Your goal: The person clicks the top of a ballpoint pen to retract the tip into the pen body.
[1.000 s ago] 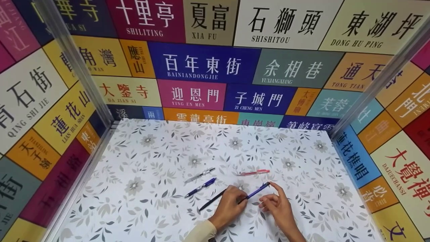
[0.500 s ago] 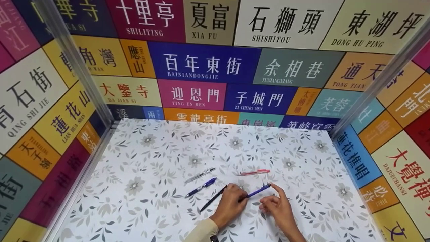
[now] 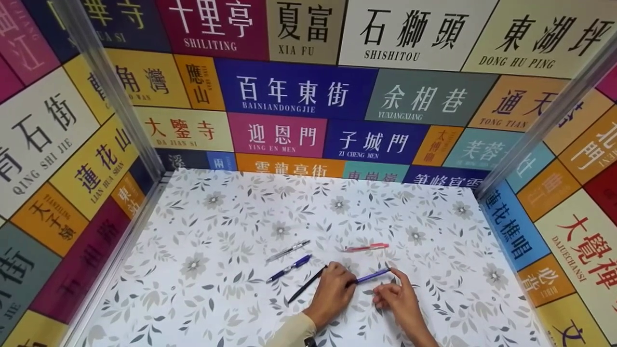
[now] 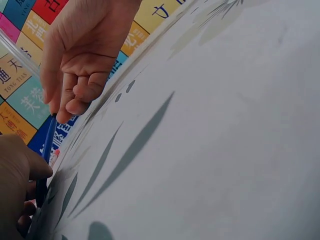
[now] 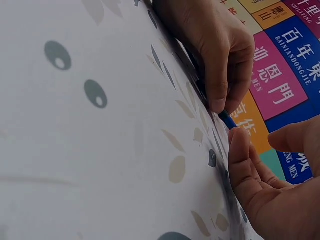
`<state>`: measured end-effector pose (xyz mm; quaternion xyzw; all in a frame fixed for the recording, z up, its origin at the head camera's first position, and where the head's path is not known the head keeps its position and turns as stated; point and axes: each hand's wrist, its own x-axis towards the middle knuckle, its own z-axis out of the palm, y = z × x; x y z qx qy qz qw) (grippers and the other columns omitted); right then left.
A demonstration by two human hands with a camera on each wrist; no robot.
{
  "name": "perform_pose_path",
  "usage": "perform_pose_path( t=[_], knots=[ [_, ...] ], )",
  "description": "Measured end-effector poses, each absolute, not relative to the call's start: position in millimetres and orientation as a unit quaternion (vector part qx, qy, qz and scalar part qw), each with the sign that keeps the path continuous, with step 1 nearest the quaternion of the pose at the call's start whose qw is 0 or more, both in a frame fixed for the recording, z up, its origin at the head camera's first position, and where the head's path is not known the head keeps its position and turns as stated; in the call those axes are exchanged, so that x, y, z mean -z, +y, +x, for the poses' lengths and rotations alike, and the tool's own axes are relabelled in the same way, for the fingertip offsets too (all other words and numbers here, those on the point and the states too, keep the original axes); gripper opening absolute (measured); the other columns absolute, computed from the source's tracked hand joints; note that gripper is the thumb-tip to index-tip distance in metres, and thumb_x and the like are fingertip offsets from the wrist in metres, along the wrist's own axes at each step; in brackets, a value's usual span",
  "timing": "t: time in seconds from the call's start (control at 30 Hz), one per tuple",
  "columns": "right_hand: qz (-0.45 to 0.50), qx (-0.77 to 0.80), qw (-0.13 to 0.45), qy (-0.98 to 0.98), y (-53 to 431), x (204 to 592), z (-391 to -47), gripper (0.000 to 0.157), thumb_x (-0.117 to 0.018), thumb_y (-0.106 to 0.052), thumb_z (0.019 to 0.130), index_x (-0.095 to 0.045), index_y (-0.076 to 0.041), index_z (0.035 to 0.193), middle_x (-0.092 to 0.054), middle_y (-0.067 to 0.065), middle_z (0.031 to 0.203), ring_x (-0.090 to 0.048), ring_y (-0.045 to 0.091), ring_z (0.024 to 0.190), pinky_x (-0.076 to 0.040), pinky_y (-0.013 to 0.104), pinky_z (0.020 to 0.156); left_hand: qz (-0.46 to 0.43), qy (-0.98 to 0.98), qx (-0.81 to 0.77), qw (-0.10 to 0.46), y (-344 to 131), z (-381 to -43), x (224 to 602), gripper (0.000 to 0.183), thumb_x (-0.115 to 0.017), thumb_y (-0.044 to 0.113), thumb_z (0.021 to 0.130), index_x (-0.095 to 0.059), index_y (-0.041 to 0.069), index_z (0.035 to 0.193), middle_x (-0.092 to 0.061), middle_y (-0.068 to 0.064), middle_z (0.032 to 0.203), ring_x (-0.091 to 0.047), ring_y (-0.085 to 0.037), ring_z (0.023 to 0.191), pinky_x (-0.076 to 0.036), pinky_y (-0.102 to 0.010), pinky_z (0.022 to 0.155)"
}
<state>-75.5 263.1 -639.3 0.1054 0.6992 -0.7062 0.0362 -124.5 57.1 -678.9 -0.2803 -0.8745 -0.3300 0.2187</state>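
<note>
In the head view my left hand (image 3: 332,289) pinches a blue pen (image 3: 372,276) near its left end, between thumb and fingers. The pen slants slightly up to the right, low over the patterned cloth. At its other end rests the index fingertip of my right hand (image 3: 402,296). That hand's thumb stands apart from the pen in the right wrist view, and its remaining fingers are loosely bent. A black pen (image 3: 306,285) lies just left of my left hand, its upper end beside the knuckles. The left wrist view shows the blue pen (image 4: 49,145) spanning both hands.
A dark blue pen (image 3: 289,269) and a clear pen (image 3: 288,251) lie to the left of the hands. Beyond them on the right is a pink-red pen (image 3: 366,247). Panels with colourful lettering (image 3: 294,91) enclose the flower-patterned tabletop (image 3: 241,207) at the back and sides.
The blue pen's right end has swung a little toward me, so it lies flatter across. My right index fingertip has moved down with it. The pens on the table keep their places.
</note>
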Motion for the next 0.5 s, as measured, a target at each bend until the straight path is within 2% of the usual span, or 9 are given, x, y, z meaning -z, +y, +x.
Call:
perform_pose_path(
  t=[0.23, 0.5],
  knots=[
    [0.113, 0.708, 0.047, 0.695, 265.4, 642.9, -76.5, 0.068, -0.057, 0.006, 0.109, -0.02, 0.008, 0.165, -0.076, 0.018, 0.098, -0.073, 0.019, 0.072, -0.062, 0.03, 0.064, -0.283, -0.876, 0.322, 0.222, 57.1, -124.6, 679.1, 0.008, -0.087, 0.015, 0.087, -0.083, 0.017, 0.094, -0.074, 0.004, 0.096, -0.062, -0.017, 0.101, -0.05, -0.036, 0.088],
    [0.135, 0.705, 0.056, 0.694, 266.4, 644.7, -78.4, 0.064, -0.058, 0.004, 0.109, -0.024, 0.009, 0.164, -0.076, 0.018, 0.096, -0.073, 0.019, 0.07, -0.061, 0.031, 0.061, -0.281, -0.88, 0.313, 0.222, 57.2, -124.4, 680.4, 0.009, -0.086, 0.015, 0.087, -0.082, 0.016, 0.094, -0.074, 0.004, 0.097, -0.062, -0.018, 0.102, -0.05, -0.036, 0.087]
  ],
)
